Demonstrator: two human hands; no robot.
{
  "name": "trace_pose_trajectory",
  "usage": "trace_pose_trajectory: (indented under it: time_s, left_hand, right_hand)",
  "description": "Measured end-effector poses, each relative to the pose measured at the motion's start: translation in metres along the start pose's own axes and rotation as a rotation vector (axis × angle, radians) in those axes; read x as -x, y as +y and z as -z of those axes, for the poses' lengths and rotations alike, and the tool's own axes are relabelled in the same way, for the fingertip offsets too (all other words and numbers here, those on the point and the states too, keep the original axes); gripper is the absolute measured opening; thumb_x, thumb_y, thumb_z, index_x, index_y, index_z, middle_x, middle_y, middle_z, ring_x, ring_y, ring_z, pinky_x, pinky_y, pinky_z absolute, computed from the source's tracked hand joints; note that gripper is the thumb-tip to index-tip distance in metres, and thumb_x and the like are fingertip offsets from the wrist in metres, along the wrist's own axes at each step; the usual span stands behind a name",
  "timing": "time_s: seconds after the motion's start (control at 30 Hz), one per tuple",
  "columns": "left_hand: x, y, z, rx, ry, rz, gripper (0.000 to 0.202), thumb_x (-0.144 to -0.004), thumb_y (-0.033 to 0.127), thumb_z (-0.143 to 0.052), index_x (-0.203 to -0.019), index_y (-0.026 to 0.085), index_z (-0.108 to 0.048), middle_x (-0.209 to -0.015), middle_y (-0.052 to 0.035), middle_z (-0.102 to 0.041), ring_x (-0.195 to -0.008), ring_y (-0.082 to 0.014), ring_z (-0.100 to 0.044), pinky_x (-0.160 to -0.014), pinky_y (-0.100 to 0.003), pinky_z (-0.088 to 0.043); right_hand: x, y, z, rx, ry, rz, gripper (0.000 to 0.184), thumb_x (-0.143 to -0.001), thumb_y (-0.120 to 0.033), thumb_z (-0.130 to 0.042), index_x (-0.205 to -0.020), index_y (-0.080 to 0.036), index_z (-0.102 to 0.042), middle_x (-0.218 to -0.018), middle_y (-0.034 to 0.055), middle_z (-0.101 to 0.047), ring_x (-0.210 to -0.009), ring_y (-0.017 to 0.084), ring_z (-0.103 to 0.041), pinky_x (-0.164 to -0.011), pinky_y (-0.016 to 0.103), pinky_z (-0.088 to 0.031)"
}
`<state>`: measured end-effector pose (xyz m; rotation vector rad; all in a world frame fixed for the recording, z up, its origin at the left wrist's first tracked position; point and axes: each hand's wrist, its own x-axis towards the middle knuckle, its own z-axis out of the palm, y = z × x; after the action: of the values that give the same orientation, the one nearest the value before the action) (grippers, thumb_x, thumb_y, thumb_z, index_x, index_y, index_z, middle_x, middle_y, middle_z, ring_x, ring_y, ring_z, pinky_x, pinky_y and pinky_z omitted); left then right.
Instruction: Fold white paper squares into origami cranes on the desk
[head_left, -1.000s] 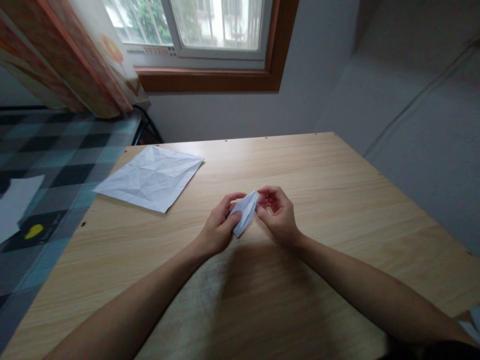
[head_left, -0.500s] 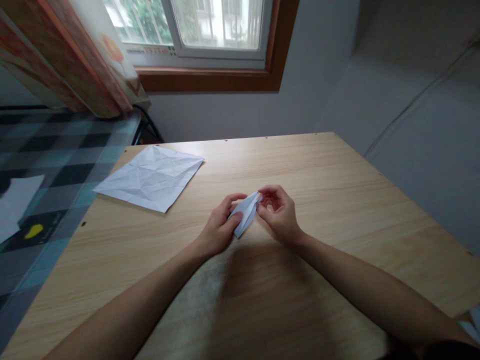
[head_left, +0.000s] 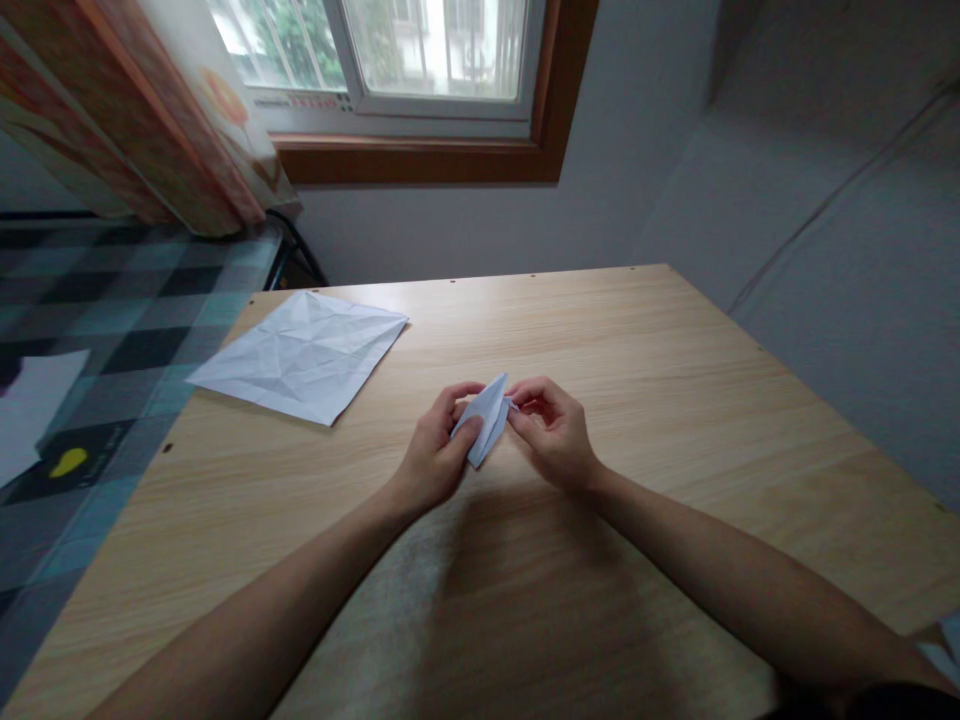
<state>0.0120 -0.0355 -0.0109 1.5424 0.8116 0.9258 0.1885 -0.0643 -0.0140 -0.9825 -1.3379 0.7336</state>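
Over the middle of the wooden table (head_left: 712, 400), I find the folded paper (head_left: 486, 412) held up between two hands. The left hand (head_left: 441, 442) grips it firmly, thumb on the near face, fingers behind. The right hand (head_left: 556, 432) pinches a small flap at its right edge. I judge the folding well advanced: the piece is narrow, layered and pointed. The flap stands apart from the main point, so I rate that fold unfinished; further folds I cannot count. A creased sheet (head_left: 300, 352) lies spread at the table's far left.
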Motion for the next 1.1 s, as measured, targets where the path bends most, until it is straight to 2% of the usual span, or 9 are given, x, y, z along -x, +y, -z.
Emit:
trace_pose_trajectory:
  time_s: [0.13,0.23,0.33,0.57,0.77,0.83,0.93,1.1]
  left_hand:
    - [0.001,0.004,-0.002,-0.073,0.016,-0.021,0.039,-0.091,0.037,-0.058,-0.124,0.018,-0.052,-0.07,0.003,-0.056,-0.057,-0.0109,-0.047,-0.054,-0.023,-0.033]
    - [0.002,0.006,-0.003,-0.153,0.023,-0.034,0.037,-0.091,0.035,-0.056,-0.124,0.017,-0.053,-0.068,0.0042,-0.054,-0.057,-0.011,-0.047,-0.054,-0.023,-0.033]
    - [0.003,0.007,-0.003,-0.239,0.036,-0.042,0.035,-0.092,0.033,-0.054,-0.124,0.017,-0.054,-0.068,0.0039,-0.055,-0.058,-0.0114,-0.048,-0.055,-0.023,-0.033]
    - [0.003,0.006,-0.003,-0.291,0.029,-0.04,0.034,-0.092,0.032,-0.053,-0.123,0.017,-0.054,-0.069,0.003,-0.058,-0.058,-0.0116,-0.051,-0.055,-0.023,-0.035]
    - [0.003,0.009,-0.004,-0.215,0.015,-0.034,0.037,-0.09,0.033,-0.058,-0.123,0.017,-0.054,-0.076,0.0009,-0.064,-0.063,-0.0125,-0.056,-0.057,-0.023,-0.04]
    - [0.003,0.011,-0.005,-0.19,0.005,-0.029,0.037,-0.089,0.033,-0.059,-0.122,0.017,-0.053,-0.078,0.0,-0.066,-0.065,-0.0131,-0.059,-0.057,-0.023,-0.042]
    - [0.003,0.012,-0.006,-0.182,0.003,-0.021,0.038,-0.088,0.034,-0.061,-0.121,0.017,-0.054,-0.078,-0.0003,-0.067,-0.065,-0.0134,-0.06,-0.057,-0.023,-0.042]
    - [0.003,0.012,-0.006,-0.115,0.013,-0.011,0.038,-0.086,0.033,-0.064,-0.119,0.017,-0.054,-0.075,0.0004,-0.067,-0.063,-0.0132,-0.06,-0.056,-0.023,-0.042]
  right_hand:
    - [0.001,0.004,-0.001,-0.082,-0.009,-0.103,0.013,-0.081,-0.029,-0.072,-0.088,-0.022,-0.063,-0.088,0.0014,-0.068,-0.077,0.016,-0.064,-0.07,0.03,-0.053]
    - [-0.001,0.004,-0.002,-0.054,0.061,-0.176,0.018,-0.078,-0.034,-0.075,-0.08,-0.021,-0.062,-0.074,-0.0009,-0.064,-0.066,0.013,-0.06,-0.062,0.027,-0.051]
    - [-0.003,0.004,-0.003,-0.085,0.113,-0.196,0.018,-0.077,-0.033,-0.075,-0.077,-0.02,-0.061,-0.069,-0.0019,-0.063,-0.062,0.012,-0.059,-0.059,0.026,-0.05]
    - [-0.003,0.006,-0.006,-0.17,0.143,-0.174,0.016,-0.075,-0.026,-0.074,-0.083,-0.021,-0.061,-0.074,-0.0026,-0.063,-0.066,0.011,-0.061,-0.063,0.024,-0.051]
    - [-0.002,0.004,-0.005,-0.243,0.064,-0.247,0.031,-0.075,-0.034,-0.076,-0.099,-0.023,-0.06,-0.079,-0.0031,-0.064,-0.07,0.012,-0.062,-0.065,0.026,-0.052]
    - [-0.002,0.004,-0.004,-0.217,0.023,-0.26,0.028,-0.075,-0.037,-0.077,-0.094,-0.022,-0.065,-0.08,-0.0012,-0.066,-0.07,0.013,-0.062,-0.064,0.026,-0.052]
    - [-0.002,0.003,-0.004,-0.156,-0.014,-0.269,0.023,-0.077,-0.042,-0.074,-0.082,-0.02,-0.069,-0.071,-0.0007,-0.066,-0.061,0.012,-0.059,-0.056,0.025,-0.049]
    - [-0.002,-0.001,-0.003,-0.156,-0.003,-0.276,0.029,-0.076,-0.046,-0.075,-0.072,-0.02,-0.065,-0.058,-0.0027,-0.059,-0.052,0.011,-0.053,-0.049,0.025,-0.045]
